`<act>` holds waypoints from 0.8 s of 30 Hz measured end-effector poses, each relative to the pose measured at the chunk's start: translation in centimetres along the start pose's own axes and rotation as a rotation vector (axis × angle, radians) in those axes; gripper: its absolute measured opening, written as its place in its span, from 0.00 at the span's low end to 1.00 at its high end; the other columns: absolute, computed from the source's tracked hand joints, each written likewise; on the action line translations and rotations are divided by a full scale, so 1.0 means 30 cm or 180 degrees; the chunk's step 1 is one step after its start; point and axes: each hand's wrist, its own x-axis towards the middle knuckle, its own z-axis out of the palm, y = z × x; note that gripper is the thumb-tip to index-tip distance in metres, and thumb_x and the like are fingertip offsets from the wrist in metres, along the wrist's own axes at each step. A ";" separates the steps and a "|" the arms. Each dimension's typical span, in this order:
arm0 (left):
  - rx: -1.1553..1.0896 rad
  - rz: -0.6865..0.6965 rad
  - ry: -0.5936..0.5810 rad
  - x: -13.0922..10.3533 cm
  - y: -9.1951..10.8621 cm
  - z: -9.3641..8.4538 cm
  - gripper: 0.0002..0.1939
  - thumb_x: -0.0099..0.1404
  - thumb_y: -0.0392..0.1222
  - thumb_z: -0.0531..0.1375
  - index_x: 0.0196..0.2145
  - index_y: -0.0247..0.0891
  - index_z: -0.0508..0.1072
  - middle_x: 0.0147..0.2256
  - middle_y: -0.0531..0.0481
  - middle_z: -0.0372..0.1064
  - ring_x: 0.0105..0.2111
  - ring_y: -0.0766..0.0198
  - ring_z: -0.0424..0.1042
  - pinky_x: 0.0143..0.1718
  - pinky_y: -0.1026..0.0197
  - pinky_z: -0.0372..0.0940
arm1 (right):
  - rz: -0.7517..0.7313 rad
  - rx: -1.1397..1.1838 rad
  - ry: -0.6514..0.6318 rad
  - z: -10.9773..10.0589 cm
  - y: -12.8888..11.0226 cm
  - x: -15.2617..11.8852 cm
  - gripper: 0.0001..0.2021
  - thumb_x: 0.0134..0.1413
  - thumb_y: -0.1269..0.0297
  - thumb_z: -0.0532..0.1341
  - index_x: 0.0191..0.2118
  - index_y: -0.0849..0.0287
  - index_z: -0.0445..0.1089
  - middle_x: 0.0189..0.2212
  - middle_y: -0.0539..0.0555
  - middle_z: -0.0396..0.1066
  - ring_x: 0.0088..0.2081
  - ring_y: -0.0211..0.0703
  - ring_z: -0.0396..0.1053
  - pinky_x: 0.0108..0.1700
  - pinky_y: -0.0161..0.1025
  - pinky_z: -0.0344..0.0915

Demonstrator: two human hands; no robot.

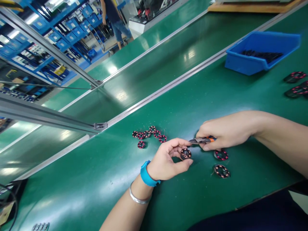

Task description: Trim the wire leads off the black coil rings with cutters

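Note:
My left hand (169,159), with a turquoise band and a silver bracelet at the wrist, holds a small round coil part (185,154) between thumb and fingers. Orange-handled pliers (202,140) are gripped in my right hand (222,133), their dark tips close to the fingertips of my left hand, above the part. Below my right hand lie a ring-shaped coil (221,155) and another ring coil (221,171). Several small coil parts (147,133) with thin loose wires form a group on the green table to the left.
A blue bin (247,65) holding dark pieces stands at the back right. Larger dark rings (295,91) lie at the right edge. A metal frame post (48,114) meets the table rail at left. Beyond, a person (115,22) stands near blue shelves (64,35).

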 end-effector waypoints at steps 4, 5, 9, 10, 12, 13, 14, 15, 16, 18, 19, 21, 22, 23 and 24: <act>0.0012 -0.0047 -0.0003 -0.002 0.001 0.000 0.21 0.52 0.37 0.69 0.45 0.34 0.75 0.36 0.46 0.71 0.31 0.67 0.70 0.36 0.64 0.69 | -0.0001 0.0011 -0.0067 -0.004 0.003 0.000 0.14 0.61 0.58 0.54 0.26 0.57 0.67 0.24 0.53 0.73 0.23 0.40 0.64 0.26 0.38 0.58; 0.0011 -0.0050 -0.0004 -0.002 0.002 0.000 0.21 0.52 0.37 0.69 0.45 0.34 0.75 0.36 0.46 0.71 0.31 0.66 0.70 0.36 0.63 0.69 | -0.0003 0.0029 -0.0078 -0.005 0.004 0.000 0.15 0.61 0.58 0.54 0.26 0.57 0.67 0.24 0.52 0.73 0.23 0.40 0.64 0.26 0.38 0.58; 0.0008 -0.0052 0.0011 -0.004 0.001 -0.001 0.21 0.53 0.37 0.69 0.46 0.35 0.75 0.36 0.46 0.71 0.32 0.66 0.70 0.37 0.63 0.69 | -0.0011 0.0155 -0.0113 -0.008 0.006 0.002 0.13 0.61 0.60 0.55 0.26 0.57 0.67 0.23 0.52 0.73 0.23 0.40 0.66 0.26 0.38 0.58; 0.0005 -0.0052 0.0018 -0.005 0.001 0.000 0.21 0.53 0.38 0.70 0.46 0.35 0.75 0.36 0.46 0.71 0.32 0.66 0.70 0.37 0.63 0.69 | 0.0000 0.0178 -0.0122 -0.008 0.005 0.002 0.13 0.61 0.61 0.55 0.26 0.57 0.67 0.22 0.51 0.73 0.23 0.40 0.66 0.26 0.37 0.57; -0.0014 -0.0064 0.0027 -0.004 0.000 0.000 0.22 0.52 0.38 0.70 0.46 0.35 0.75 0.36 0.46 0.71 0.32 0.66 0.70 0.37 0.63 0.70 | 0.0013 0.0191 -0.0124 -0.008 0.004 0.003 0.12 0.60 0.62 0.56 0.25 0.57 0.66 0.21 0.51 0.73 0.23 0.40 0.65 0.25 0.37 0.56; -0.0038 -0.0080 0.0033 -0.004 -0.001 0.000 0.22 0.52 0.38 0.70 0.46 0.35 0.76 0.36 0.46 0.71 0.32 0.66 0.70 0.37 0.63 0.70 | 0.0022 0.0192 -0.0117 -0.008 0.004 0.004 0.12 0.59 0.61 0.56 0.25 0.56 0.66 0.21 0.51 0.72 0.22 0.40 0.64 0.24 0.37 0.56; -0.0074 -0.0108 0.0041 -0.004 -0.001 0.000 0.22 0.52 0.38 0.71 0.46 0.35 0.76 0.36 0.46 0.72 0.32 0.66 0.70 0.37 0.63 0.70 | 0.0024 0.0196 -0.0103 -0.008 0.004 0.004 0.12 0.59 0.61 0.56 0.25 0.56 0.66 0.21 0.51 0.72 0.22 0.39 0.63 0.24 0.37 0.55; -0.0123 -0.0144 0.0050 -0.004 -0.001 -0.001 0.23 0.51 0.37 0.71 0.46 0.35 0.75 0.36 0.46 0.72 0.32 0.67 0.70 0.38 0.64 0.69 | 0.0008 0.0217 -0.0077 -0.009 0.006 0.005 0.13 0.59 0.60 0.56 0.24 0.56 0.66 0.20 0.51 0.72 0.21 0.39 0.62 0.24 0.37 0.55; -0.0179 -0.0190 0.0058 -0.004 -0.001 -0.001 0.24 0.51 0.37 0.71 0.47 0.35 0.75 0.36 0.46 0.72 0.32 0.67 0.71 0.38 0.64 0.69 | -0.0014 0.0253 -0.0040 -0.010 0.009 0.006 0.14 0.59 0.60 0.56 0.24 0.57 0.65 0.20 0.51 0.71 0.21 0.38 0.61 0.24 0.37 0.56; -0.0296 -0.0289 0.0082 -0.005 -0.001 -0.002 0.24 0.51 0.37 0.72 0.47 0.35 0.76 0.36 0.46 0.73 0.32 0.68 0.71 0.38 0.64 0.69 | -0.0047 0.0354 0.0080 -0.016 0.018 0.009 0.15 0.59 0.58 0.55 0.24 0.57 0.65 0.20 0.51 0.71 0.21 0.38 0.61 0.26 0.37 0.57; -0.0345 -0.0334 0.0096 -0.005 0.000 -0.003 0.25 0.50 0.38 0.72 0.47 0.34 0.76 0.36 0.46 0.73 0.32 0.68 0.71 0.39 0.64 0.69 | -0.0059 0.0407 0.0165 -0.020 0.024 0.011 0.15 0.59 0.57 0.55 0.24 0.57 0.65 0.20 0.51 0.71 0.21 0.38 0.61 0.26 0.37 0.57; -0.0413 -0.0396 0.0125 -0.006 -0.001 -0.003 0.25 0.50 0.38 0.73 0.46 0.34 0.76 0.36 0.46 0.73 0.32 0.68 0.72 0.39 0.65 0.69 | -0.0084 0.0483 0.0370 -0.028 0.036 0.016 0.16 0.59 0.55 0.55 0.24 0.57 0.66 0.20 0.51 0.71 0.22 0.38 0.62 0.27 0.38 0.58; -0.0428 -0.0411 0.0139 -0.006 -0.001 -0.002 0.24 0.50 0.38 0.73 0.46 0.34 0.76 0.36 0.46 0.73 0.32 0.68 0.72 0.39 0.65 0.69 | -0.0101 0.0504 0.0498 -0.030 0.041 0.019 0.16 0.58 0.54 0.55 0.25 0.57 0.67 0.20 0.51 0.71 0.22 0.38 0.62 0.27 0.38 0.58; -0.0430 -0.0418 0.0140 -0.006 -0.003 -0.001 0.24 0.50 0.38 0.72 0.46 0.34 0.75 0.36 0.46 0.74 0.32 0.68 0.72 0.38 0.65 0.69 | -0.0136 0.0530 0.0670 -0.030 0.045 0.024 0.16 0.58 0.53 0.56 0.25 0.58 0.68 0.20 0.51 0.71 0.22 0.38 0.62 0.27 0.38 0.58; -0.0412 -0.0414 0.0137 -0.006 -0.006 0.001 0.24 0.51 0.38 0.72 0.46 0.34 0.75 0.36 0.45 0.74 0.32 0.68 0.73 0.38 0.65 0.70 | -0.0188 0.0581 0.0931 -0.028 0.047 0.031 0.16 0.57 0.52 0.57 0.26 0.58 0.68 0.20 0.51 0.71 0.22 0.38 0.62 0.27 0.38 0.58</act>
